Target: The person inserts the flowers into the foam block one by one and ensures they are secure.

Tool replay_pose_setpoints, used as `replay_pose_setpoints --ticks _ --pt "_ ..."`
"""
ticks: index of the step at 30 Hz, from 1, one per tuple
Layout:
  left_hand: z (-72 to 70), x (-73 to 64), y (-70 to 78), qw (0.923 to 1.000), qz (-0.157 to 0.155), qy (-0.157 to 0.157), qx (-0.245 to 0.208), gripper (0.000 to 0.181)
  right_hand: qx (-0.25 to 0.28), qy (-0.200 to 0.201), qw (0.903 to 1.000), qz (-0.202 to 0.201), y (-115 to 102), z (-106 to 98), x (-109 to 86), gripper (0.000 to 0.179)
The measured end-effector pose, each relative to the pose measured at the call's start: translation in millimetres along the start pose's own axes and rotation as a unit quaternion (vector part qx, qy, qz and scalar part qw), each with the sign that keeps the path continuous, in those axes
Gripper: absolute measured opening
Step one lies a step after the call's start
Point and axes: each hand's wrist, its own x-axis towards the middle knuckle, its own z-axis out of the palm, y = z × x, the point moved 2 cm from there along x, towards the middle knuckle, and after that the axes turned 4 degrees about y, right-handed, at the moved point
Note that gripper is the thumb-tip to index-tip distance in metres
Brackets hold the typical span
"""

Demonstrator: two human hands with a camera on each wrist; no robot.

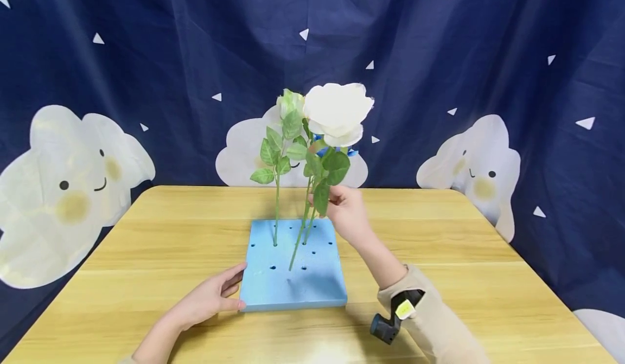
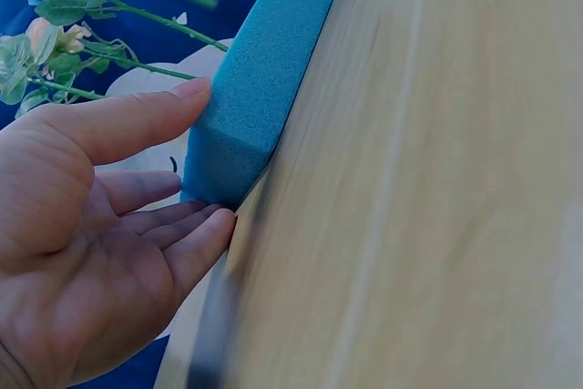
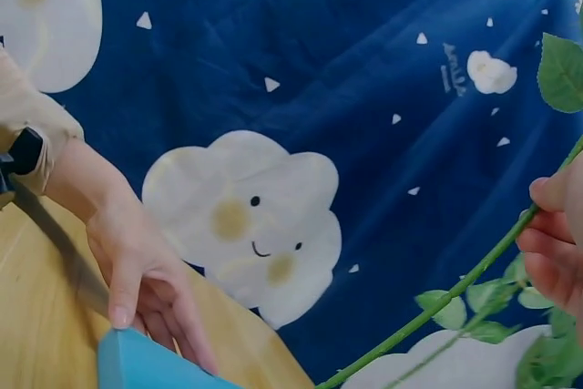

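My right hand (image 1: pixel 348 212) pinches the green stem of a large white rose (image 1: pixel 338 113) between thumb and fingers. The bare lower end of that stem slants down over the light blue foam block (image 1: pixel 312 288), which has several holes in its top. At the block's front left corner, my left hand (image 1: pixel 210 298) rests with the thumb against the front edge and the fingers along the left side. A pale greenish rose (image 1: pixel 290 103) stands upright in a hole at the left. Behind the white bloom, a blue rose (image 1: pixel 321 146) is partly hidden.
The foam block lies on a wooden table (image 1: pixel 161 234). A dark blue curtain (image 1: pixel 254 33) with smiling clouds and small white triangles hangs behind it. A peach flower (image 2: pixel 71 38) shows among the leaves in the left wrist view.
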Motion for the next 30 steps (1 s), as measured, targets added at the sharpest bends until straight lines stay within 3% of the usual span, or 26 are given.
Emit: replay_pose_setpoints --ticks 6,12,23,30 --pt "-0.5 2.3 -0.2 1.0000 0.001 0.004 0.005 0.090 -0.006 0.010 0.9999 0.005 3.7 21.3 5.6 0.008" --pt "-0.4 1.8 -2.2 0.9999 0.002 0.008 0.007 0.091 0.019 0.015 0.9997 0.006 9.8 35.5 5.1 0.006" --pt "-0.9 0.7 -0.8 1.0000 -0.004 0.006 0.002 0.091 0.007 0.002 0.9997 0.022 24.3 41.0 2.4 0.006" --pt "-0.6 0.4 0.9 1.0000 -0.006 0.001 -0.004 0.091 0.003 -0.031 0.9988 0.037 28.6 46.9 1.4 0.008"
